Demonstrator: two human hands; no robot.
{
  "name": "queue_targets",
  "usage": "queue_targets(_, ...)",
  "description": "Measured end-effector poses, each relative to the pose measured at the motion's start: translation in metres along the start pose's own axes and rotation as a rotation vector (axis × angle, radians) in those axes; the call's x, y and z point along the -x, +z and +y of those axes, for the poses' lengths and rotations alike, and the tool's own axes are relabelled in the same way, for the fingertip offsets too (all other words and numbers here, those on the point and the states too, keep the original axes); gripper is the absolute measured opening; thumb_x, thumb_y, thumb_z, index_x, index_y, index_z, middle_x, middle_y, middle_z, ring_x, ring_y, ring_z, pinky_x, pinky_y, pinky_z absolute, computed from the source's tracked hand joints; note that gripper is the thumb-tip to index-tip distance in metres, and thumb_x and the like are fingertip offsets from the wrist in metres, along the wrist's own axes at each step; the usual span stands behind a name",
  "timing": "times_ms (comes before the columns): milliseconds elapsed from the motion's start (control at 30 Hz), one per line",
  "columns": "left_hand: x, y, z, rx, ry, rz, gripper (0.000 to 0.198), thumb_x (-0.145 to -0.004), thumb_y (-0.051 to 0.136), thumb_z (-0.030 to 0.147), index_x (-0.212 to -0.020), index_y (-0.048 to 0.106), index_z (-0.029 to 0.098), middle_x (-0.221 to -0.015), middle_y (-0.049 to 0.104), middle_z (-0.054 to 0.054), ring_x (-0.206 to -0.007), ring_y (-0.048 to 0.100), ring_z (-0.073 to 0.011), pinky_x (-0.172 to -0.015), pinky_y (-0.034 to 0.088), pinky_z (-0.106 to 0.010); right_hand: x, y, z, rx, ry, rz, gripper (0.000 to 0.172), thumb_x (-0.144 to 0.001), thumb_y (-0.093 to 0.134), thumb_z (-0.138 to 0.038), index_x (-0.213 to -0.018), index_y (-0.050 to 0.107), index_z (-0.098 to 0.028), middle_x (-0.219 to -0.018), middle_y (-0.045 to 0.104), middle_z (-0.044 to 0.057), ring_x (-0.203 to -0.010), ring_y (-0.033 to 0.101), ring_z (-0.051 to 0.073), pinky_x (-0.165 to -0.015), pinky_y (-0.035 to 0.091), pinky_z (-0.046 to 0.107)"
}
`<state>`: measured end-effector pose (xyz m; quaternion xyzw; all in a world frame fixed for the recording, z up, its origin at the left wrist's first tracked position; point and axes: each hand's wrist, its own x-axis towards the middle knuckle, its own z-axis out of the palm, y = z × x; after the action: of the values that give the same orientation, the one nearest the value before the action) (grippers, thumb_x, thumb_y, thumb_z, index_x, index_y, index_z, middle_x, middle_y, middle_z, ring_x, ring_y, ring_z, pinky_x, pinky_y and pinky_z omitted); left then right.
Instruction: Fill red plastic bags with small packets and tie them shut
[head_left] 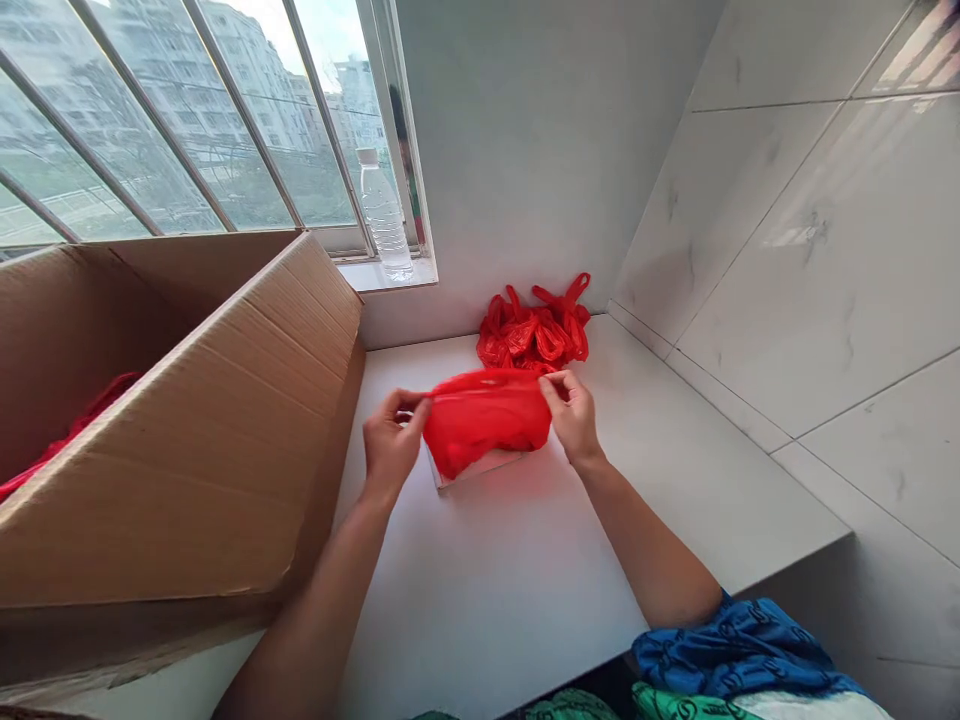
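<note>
My left hand point(391, 440) and my right hand point(571, 415) pinch opposite sides of the top edge of a thin red plastic bag point(486, 425), stretching it flat between them. The bag drapes over a flat, pale, translucent rectangular piece point(469, 472) on the white counter point(480, 600), and most of that piece is hidden. Just beyond my hands lies a crumpled heap of red plastic bags with handles point(534, 330), close to my right hand but apart from it.
A large open cardboard box point(165, 430) stands along the counter's left side, with red plastic point(67, 435) inside. A plastic water bottle point(384, 215) stands on the windowsill behind it. Tiled walls rise behind and right. Blue and green fabric point(739, 645) sits below the counter's front edge.
</note>
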<state>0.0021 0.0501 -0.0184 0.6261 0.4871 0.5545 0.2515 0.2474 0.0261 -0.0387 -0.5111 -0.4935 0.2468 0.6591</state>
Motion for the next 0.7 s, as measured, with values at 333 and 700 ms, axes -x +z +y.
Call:
queue_targets(333,0.017,-0.01,0.054,-0.044,0.365,-0.31,0.019,-0.089,0.058,0.024,-0.107,0.066,0.024,-0.101,0.064,-0.006,-0.1,0.06,-0.0203,-0.093,0.048,-0.036,0.013,-0.012,-0.058,0.036,-0.341,0.208,0.022,-0.088,0.065,-0.029,-0.108,0.057,-0.024,-0.106,0.063,0.005,-0.1,0.061,0.018,-0.089,0.049,0.035)
queue_targets(700,0.036,-0.039,0.079,-0.213,0.271,-0.734,0.023,-0.086,0.033,0.031,-0.069,0.047,0.023,-0.074,0.063,-0.007,-0.062,0.052,-0.0192,-0.06,0.042,-0.032,0.031,-0.004,-0.059,0.854,-0.256,-0.736,0.009,-0.086,0.066,-0.022,-0.093,0.062,-0.023,-0.09,0.066,0.006,-0.08,0.064,0.023,-0.06,0.043,0.03)
